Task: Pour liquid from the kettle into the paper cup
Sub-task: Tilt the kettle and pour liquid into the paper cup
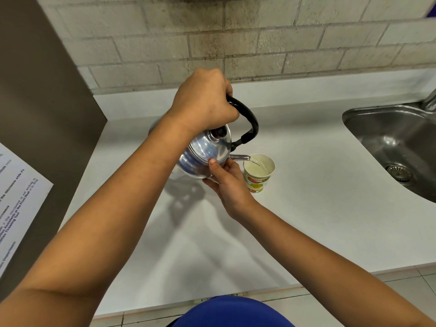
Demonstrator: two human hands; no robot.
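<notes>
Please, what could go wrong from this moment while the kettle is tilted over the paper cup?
1. The paper cup stands free on the counter; no hand holds it, so the spout at its rim might tip it.
2. The right hand supports the kettle body from below; if the metal is hot, it may burn.
3. The cup is small, so tilting further with the left hand could overflow it.

One kettle (pixel 205 154), one cup (pixel 259 172), two hands: left hand (pixel 203 102) and right hand (pixel 227 182). One counter (pixel 306 185), one sink (pixel 391 138), one printed sheet (pixel 16 197).
</notes>
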